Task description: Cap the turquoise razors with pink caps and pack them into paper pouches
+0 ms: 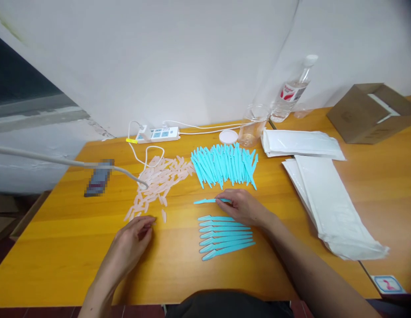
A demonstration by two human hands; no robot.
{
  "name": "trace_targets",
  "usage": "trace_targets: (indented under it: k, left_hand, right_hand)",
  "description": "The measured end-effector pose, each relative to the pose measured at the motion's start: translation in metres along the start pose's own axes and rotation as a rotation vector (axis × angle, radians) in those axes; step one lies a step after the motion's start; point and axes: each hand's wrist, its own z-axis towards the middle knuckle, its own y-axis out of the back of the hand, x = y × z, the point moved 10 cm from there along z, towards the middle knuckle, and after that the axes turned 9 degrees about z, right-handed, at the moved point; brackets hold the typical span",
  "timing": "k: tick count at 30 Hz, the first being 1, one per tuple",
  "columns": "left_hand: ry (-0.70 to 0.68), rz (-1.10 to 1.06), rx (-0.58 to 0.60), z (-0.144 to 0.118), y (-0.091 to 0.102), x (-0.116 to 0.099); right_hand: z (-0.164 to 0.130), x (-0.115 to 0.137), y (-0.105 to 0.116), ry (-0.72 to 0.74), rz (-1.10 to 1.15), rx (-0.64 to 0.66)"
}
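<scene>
My right hand (240, 206) pinches the handle end of a light-blue eyebrow razor (205, 201), which lies level with its head pointing left. Just below it, several more blue razors (225, 235) form a neat row, heads to the left. Above my right hand is a dense pile of the same razors (223, 165). My left hand (134, 238) rests at the near edge of a scatter of small pale-pink caps (164, 176). Its fingers curl loosely, thumb apart from the index finger, with nothing visible between them. One pink cap (164, 215) lies just right of its fingertips.
Along the wall are a white power strip (159, 134) with cables, a round lid (228, 137), a clear plastic tub (253, 126) and a water bottle (290, 95). White packets (338, 203) and a cardboard box (367, 112) lie right; a blurred phone-like object (99, 179) lies left.
</scene>
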Motion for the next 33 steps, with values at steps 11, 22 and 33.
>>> trace_targets:
  k: [11, 22, 33]
  left_hand:
    - [0.055, -0.4, 0.055, 0.016, -0.009, -0.052]
    - [0.074, -0.665, 0.037, 0.043, -0.047, -0.089]
    - [-0.08, -0.612, 0.14, 0.045, -0.058, -0.126]
  right_hand:
    - [0.0, 0.005, 0.002, 0.024, 0.06, 0.0]
    - [0.0, 0.004, 0.008, 0.021, 0.102, -0.018]
    - [-0.003, 0.012, -0.002, 0.053, 0.065, 0.102]
